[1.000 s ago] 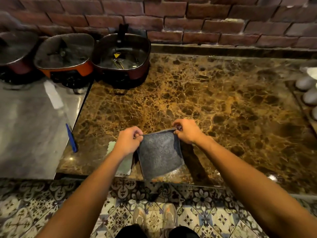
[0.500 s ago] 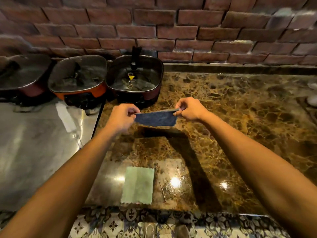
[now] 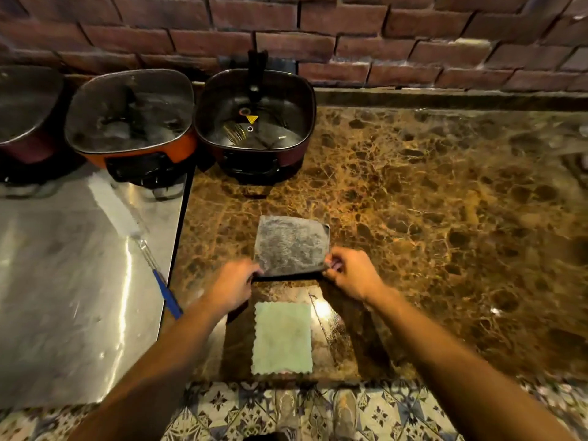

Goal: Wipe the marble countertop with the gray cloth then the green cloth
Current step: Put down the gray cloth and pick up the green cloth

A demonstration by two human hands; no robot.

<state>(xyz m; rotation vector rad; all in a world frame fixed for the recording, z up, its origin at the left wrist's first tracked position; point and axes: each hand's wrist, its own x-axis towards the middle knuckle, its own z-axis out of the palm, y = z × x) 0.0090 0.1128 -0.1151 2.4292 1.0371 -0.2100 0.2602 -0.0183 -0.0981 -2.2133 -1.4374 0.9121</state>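
Observation:
The gray cloth lies spread flat on the brown marble countertop, just in front of the dark red pan. My left hand pinches its near left corner and my right hand pinches its near right corner. The green cloth lies flat by the counter's front edge, directly below the gray cloth and between my forearms, touched by neither hand.
A dark red electric pan stands at the marble's back left. An orange pan and another pan stand on the steel surface to the left. A blue-handled brush lies on the steel. A brick wall runs behind.
Both hands carried the gray cloth from the front edge up and away, then lowered it flat onto the marble. The green cloth, hidden before, now lies uncovered near the front edge.

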